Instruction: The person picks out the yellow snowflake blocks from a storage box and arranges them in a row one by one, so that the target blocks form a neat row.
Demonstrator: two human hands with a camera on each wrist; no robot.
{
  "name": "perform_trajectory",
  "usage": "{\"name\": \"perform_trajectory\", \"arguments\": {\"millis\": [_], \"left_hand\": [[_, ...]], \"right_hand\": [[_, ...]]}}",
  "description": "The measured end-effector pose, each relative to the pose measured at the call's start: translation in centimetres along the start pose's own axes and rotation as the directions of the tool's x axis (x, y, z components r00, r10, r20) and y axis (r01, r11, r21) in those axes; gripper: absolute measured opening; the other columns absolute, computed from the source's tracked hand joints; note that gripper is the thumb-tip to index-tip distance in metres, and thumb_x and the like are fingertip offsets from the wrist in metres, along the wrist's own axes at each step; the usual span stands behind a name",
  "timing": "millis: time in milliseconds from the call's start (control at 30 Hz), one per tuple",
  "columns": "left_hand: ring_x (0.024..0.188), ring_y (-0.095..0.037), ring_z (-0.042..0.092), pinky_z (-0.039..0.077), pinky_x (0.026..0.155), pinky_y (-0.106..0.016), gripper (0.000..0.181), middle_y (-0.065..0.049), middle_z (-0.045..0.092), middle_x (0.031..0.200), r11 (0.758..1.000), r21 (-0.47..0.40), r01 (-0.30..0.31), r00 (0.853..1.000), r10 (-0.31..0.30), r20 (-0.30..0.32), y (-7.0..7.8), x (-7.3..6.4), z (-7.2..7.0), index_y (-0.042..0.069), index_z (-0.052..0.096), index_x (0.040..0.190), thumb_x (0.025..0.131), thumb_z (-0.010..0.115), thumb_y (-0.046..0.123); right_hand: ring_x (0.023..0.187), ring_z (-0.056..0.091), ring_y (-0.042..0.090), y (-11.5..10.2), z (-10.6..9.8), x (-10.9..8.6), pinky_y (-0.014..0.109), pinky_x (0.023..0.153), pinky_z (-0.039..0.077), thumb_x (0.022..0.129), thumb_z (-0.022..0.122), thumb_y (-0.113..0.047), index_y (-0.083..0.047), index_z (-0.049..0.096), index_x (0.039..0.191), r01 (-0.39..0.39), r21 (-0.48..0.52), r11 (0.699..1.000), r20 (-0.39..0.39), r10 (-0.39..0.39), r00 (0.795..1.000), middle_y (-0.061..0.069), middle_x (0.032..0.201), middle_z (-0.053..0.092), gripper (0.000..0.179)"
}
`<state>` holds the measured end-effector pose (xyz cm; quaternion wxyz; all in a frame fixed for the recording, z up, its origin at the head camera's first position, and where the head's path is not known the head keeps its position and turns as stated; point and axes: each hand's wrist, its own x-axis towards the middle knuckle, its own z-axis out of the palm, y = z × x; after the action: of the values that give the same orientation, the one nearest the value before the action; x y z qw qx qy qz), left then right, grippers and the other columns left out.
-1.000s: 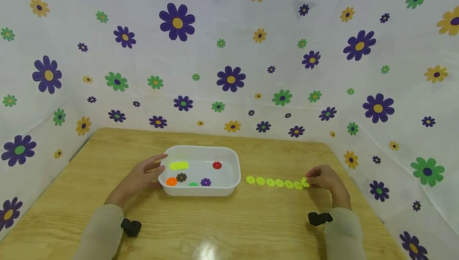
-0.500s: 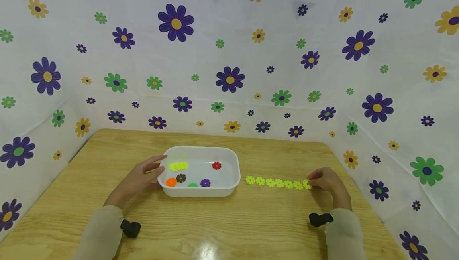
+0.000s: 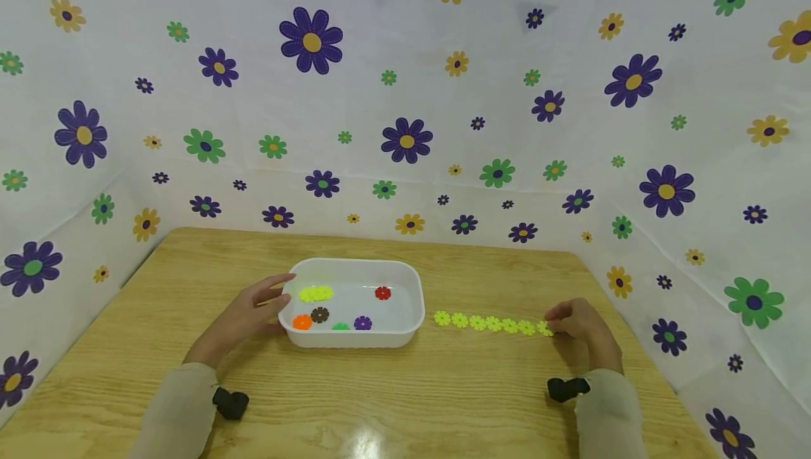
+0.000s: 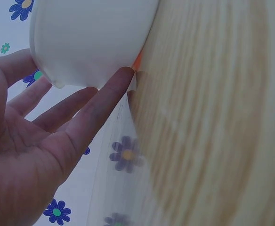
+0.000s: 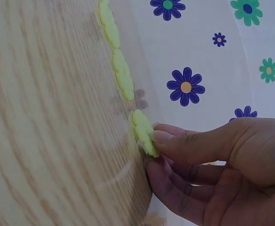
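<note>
My right hand pinches a yellow flower-shaped plastic disc between thumb and fingers at the tabletop, at the right end of a row of matching yellow discs. In the right wrist view a narrow gap parts this disc from its neighbour. At the left end of a white plastic tub, my left hand rests its fairly straight fingers against the outside wall. Inside the tub lie several yellow discs, plus an orange, brown, purple, red and partly hidden green disc.
Everything stands on a wood-grain table. A white cloth with printed flowers rises behind the table and along both sides. Each forearm has a black wrist device, the left one and the right one.
My right hand has shifted slightly right and toward me with its disc. That disc has gone from raised near the row's end to level with the row. The left hand stays at the tub.
</note>
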<state>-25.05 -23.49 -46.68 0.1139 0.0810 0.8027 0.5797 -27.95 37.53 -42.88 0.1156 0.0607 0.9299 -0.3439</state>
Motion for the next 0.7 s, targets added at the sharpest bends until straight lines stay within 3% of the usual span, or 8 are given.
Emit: {"name": "perform_trajectory", "arguments": {"millis": [367,700], "left_hand": [[0.145,-0.054,0.04,0.062,0.097,-0.047,0.064,-0.032,0.027,0.165,1.0,-0.001,-0.026,1.0,0.026,0.008,-0.2,-0.2,0.0,0.017,0.03,0.163,0.107,0.056,0.034],[0.146,-0.053,0.039,0.06,0.1,-0.048,0.064,-0.031,0.025,0.166,1.0,-0.004,0.002,1.0,-0.002,0.008,0.0,-0.1,-0.1,0.019,0.03,0.163,0.107,0.056,0.037]], "right_hand": [[0.082,0.067,0.018,0.2,-0.5,-0.2,0.032,0.072,0.061,0.097,0.064,-0.002,0.013,0.065,0.114,0.054,-0.053,0.997,-0.001,-0.054,0.999,0.027,0.107,0.069,0.023],[0.082,0.068,0.026,-3.5,0.6,-1.0,0.042,0.076,0.063,0.099,0.063,-0.006,0.012,0.066,0.118,0.173,-0.04,0.984,-0.026,-0.174,0.984,0.026,0.107,0.07,0.026]]}}
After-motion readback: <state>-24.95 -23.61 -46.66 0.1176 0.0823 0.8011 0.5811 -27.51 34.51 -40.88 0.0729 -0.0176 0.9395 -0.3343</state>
